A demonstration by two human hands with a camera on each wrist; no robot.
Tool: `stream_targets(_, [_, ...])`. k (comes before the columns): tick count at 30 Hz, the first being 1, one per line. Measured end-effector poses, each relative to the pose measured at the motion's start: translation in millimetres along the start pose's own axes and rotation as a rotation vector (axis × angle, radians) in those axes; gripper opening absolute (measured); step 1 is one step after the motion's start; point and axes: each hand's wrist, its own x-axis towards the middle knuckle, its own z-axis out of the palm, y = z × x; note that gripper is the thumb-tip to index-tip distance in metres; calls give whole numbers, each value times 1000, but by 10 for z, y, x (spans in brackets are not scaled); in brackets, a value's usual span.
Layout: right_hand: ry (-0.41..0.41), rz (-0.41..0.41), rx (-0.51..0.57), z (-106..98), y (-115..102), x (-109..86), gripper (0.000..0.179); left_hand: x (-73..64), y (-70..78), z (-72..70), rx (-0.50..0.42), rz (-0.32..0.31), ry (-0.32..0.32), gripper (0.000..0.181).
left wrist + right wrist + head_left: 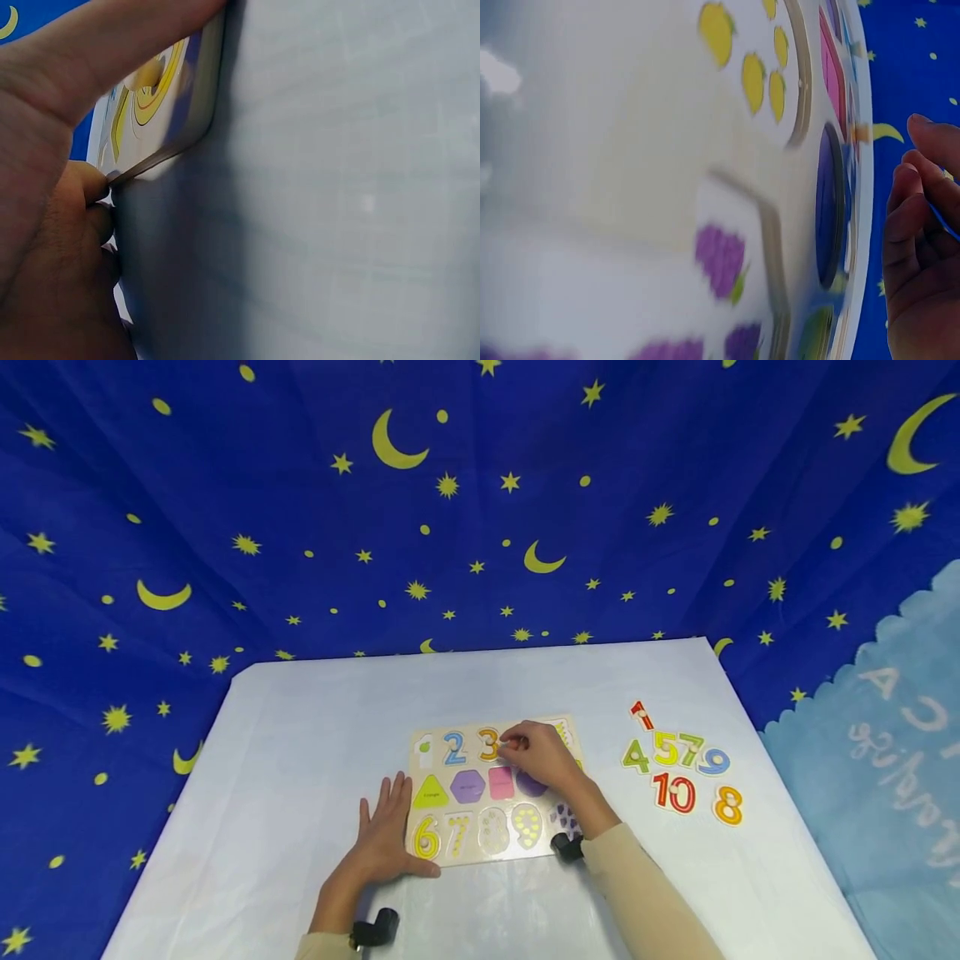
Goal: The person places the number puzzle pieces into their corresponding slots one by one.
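A wooden number puzzle board lies on the white table. The number pieces 2, 3 and 6 sit in their recesses. My left hand rests at the board's lower left corner, fingers spread along the left side and thumb along the front edge. Over the top row, just right of the 3, hovers my right hand with loosely bent fingers. In the right wrist view its fingertips are apart from the board and nothing shows between them. That hand hides part of the top row.
Loose number pieces lie right of the board: red 1, green 4, yellow 5, green 7, blue 9, red 10 and orange 8. A blue star-patterned cloth hangs behind the table.
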Motion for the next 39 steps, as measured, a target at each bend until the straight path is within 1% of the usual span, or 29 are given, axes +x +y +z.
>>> stream_targets(2, [10,21,7,-34,23,-27,19,-3,-12,-3,3,4,2,148])
stream_targets(7, [40,46,18,-145,95,-115,22,-11,-29,12,-8,21,34,148])
stream_targets(11, [70,77,10,-235,177,-191,23,-10,-30,24,-19,22,22,149])
stream_targets(14, [77,93,5,-279,242,-240,22,-9,-43,27,-12,8,22,150])
stream_targets(17, [85,111,9,-310,286,-295,20,-33,-56,38,-15,3,42,151])
stream_targets(20, [91,131,1,-361,321,-337,19,-41,-46,31,-15,-2,28,151])
stream_targets(23, [105,134,-7,-440,359,-356,22,-20,-22,10,-8,5,22,150])
stream_targets(28, [170,167,1,-584,430,-407,25,41,7,-37,6,30,36,149])
stream_targets(30, [195,188,-8,-627,457,-443,24,52,0,-41,13,24,31,149])
stream_targets(34, [250,202,-44,-688,510,-507,22,41,-33,-17,16,-2,19,150])
stream_targets(37, [287,216,-66,-731,549,-553,21,16,-49,7,3,-6,26,150])
stream_targets(39, [297,237,-80,-763,571,-586,21,0,-57,26,-2,-8,26,150])
